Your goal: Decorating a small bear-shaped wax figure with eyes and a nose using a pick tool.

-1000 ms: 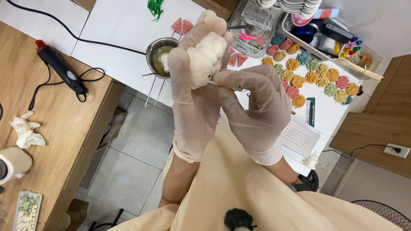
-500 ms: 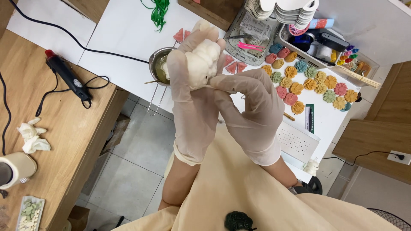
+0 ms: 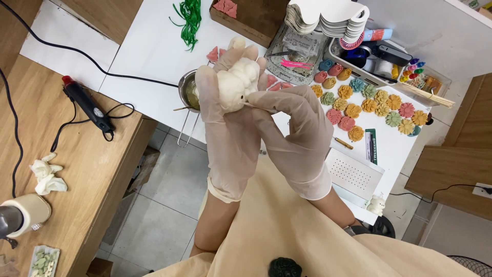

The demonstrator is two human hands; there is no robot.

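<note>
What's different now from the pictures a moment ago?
Not much. The camera view shifted a little, so the tables sit slightly differently in the picture. The left hand still holds the white lumpy figure up, and the right hand still pinches a thin tool against it. The coloured flowers and the small metal pot stayed put.

A clear plastic packet [image 3: 300, 46] with a printed label lay on the white table, just beside the stack of white paper cut-outs [image 3: 328, 20]. Nearer the person, a narrow green-and-white label strip [image 3: 370, 145] lay below the coloured flowers [image 3: 374, 105].
</note>
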